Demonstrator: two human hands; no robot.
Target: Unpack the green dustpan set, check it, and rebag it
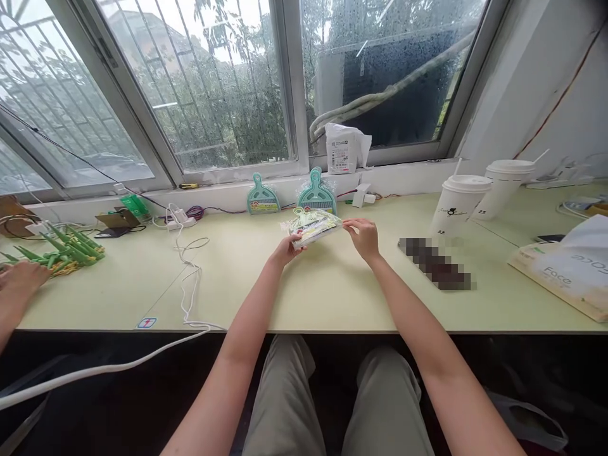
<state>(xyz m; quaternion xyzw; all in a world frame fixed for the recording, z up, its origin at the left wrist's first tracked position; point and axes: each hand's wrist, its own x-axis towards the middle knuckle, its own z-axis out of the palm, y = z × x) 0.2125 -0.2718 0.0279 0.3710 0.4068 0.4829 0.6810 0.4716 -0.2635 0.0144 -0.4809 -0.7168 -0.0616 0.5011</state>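
Note:
Above the desk, in the middle, I hold a clear plastic package [316,229] with a printed label and something pale green inside. It is tilted, and glare hides what exactly it contains. My left hand [285,249] grips its lower left side, thumb on top. The fingers of my right hand [365,238] pinch the package's right edge. Just behind it a teal mini dustpan [316,189] leans against the wall below the window. A second teal dustpan [263,197] leans to its left.
A co-worker's hand [25,273] rests by green plant-like stems [78,247] at far left. White cable [190,285] crosses the desk [327,304]. On the right are a pixelated flat object [434,265], lidded paper cups [458,202] and a tissue pack [565,272].

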